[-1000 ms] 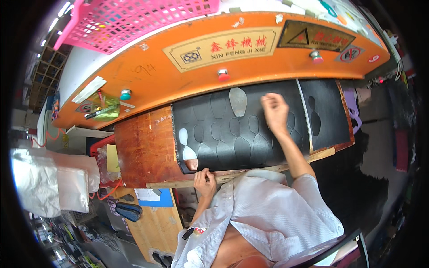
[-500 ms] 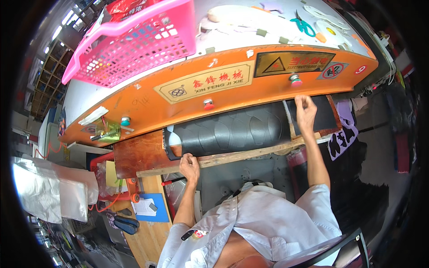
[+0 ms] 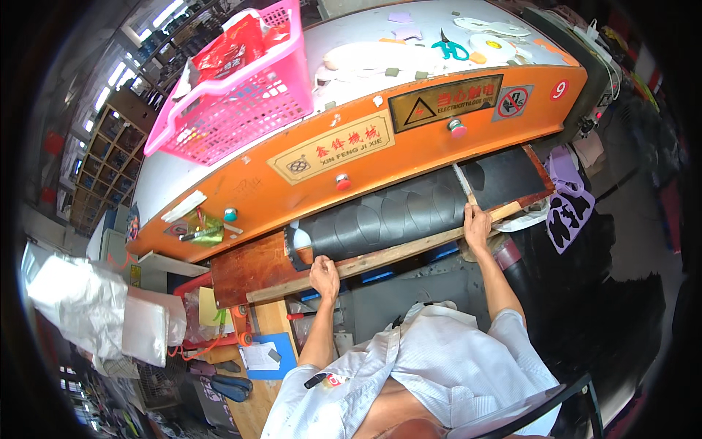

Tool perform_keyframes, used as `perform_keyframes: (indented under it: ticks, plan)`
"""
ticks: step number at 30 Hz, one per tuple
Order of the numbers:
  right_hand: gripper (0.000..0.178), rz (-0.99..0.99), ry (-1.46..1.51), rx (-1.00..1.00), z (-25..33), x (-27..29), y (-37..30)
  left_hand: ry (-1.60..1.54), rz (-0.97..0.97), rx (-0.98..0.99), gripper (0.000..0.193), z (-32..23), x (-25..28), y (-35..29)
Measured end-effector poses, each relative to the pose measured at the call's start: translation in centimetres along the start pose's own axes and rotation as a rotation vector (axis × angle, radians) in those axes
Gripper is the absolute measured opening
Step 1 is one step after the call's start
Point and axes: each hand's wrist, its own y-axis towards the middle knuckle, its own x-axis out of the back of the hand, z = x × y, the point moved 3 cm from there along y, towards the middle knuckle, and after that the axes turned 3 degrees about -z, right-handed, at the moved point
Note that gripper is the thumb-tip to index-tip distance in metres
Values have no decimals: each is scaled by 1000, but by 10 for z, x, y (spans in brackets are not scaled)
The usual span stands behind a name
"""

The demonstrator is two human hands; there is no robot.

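Note:
A black sheet (image 3: 391,214) with embossed curved outlines lies on a reddish-brown board (image 3: 245,274) beneath the front of an orange machine (image 3: 256,183). My left hand (image 3: 324,276) is closed at the sheet's near edge, close to its left end, fingertips pinched on that edge. Farther right, my right hand (image 3: 477,223) is closed too, its fingers at the near edge where a narrow pale strip (image 3: 462,181) crosses the black surface. The exact grip under the right fingers is hidden. Beyond that strip is a smoother black piece (image 3: 506,175).
A wooden bar (image 3: 395,256) runs along the board's front. On the machine top stand a pink basket (image 3: 245,110) with a red bag, teal scissors (image 3: 451,50) and scraps. Red-capped knobs (image 3: 343,181) stick out of the orange front. A lilac cut-out sheet (image 3: 569,212) hangs at right.
My right hand has come from the far side of the black sheet to its near edge beside the pale strip. My left hand stays by the near left corner. The view has shifted.

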Motion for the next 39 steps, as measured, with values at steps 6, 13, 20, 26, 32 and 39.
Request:
perform_keyframes:
  ticks: [6,13,20,26,32,39]
  plan:
    - [47,103,-12,16,-21,3,-10,-211,160,33,26,19,8,-15]
    - [33,114,134,-189,-33,51,-70,-252,122,30,13,40,37,-92]
    - [73,147,72,248,124,-10,-65,-385,110,-195,28,-40,20,-61]
    - [71,373,44,275,200,-93,-125,-172,347,-353,47,-84,-38,-27]
    - [52,574,612,-288,139,-49,-82,-43,391,-294,49,-65,-30,-51]
    - [61,329,72,247,150,-49,-92,-118,296,-267,39,-68,-11,-56]
